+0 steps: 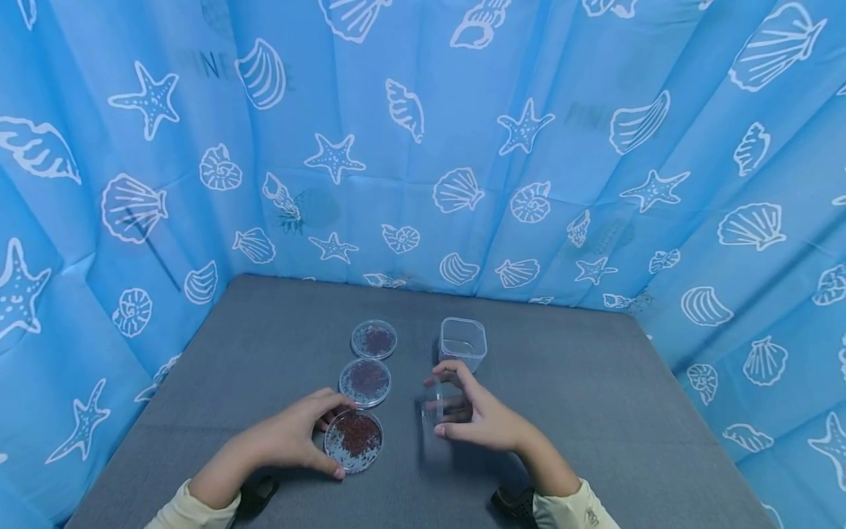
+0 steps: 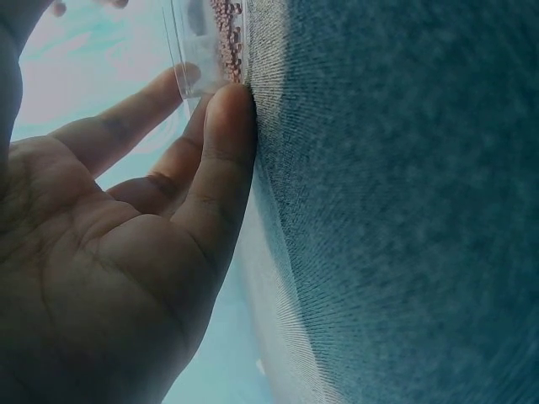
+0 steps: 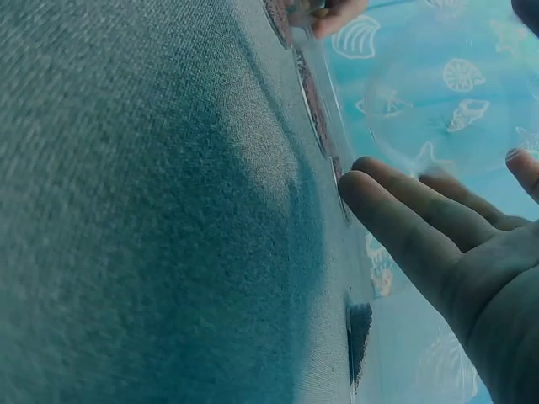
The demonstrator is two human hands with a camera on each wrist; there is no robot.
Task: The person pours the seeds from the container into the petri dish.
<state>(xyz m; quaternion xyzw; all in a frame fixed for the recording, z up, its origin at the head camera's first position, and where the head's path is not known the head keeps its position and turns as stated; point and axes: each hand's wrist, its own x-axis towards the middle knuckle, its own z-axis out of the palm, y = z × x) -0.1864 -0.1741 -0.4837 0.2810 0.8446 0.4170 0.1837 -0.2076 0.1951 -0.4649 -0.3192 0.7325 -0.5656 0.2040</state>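
Note:
My left hand (image 1: 294,437) holds the nearest petri dish (image 1: 358,441) by its rim, thumb at the near side and fingers at the far side. Loose reddish-brown grains lie inside, and the left wrist view catches this dish (image 2: 206,50) edge-on beside the thumb. Over to the right, my right hand (image 1: 485,415) pinches a clear round lid (image 1: 432,405) between thumb and fingertips, turned on edge above the table. From the right wrist the same lid (image 3: 421,109) appears as a faint transparent disc.
Two more petri dishes, a middle one (image 1: 365,382) and a far one (image 1: 374,339), line up behind the nearest, both with dark grains. A clear square tub (image 1: 463,339) stands beyond my right hand. Blue shell-patterned curtain (image 1: 423,184) surrounds the grey table (image 1: 562,367).

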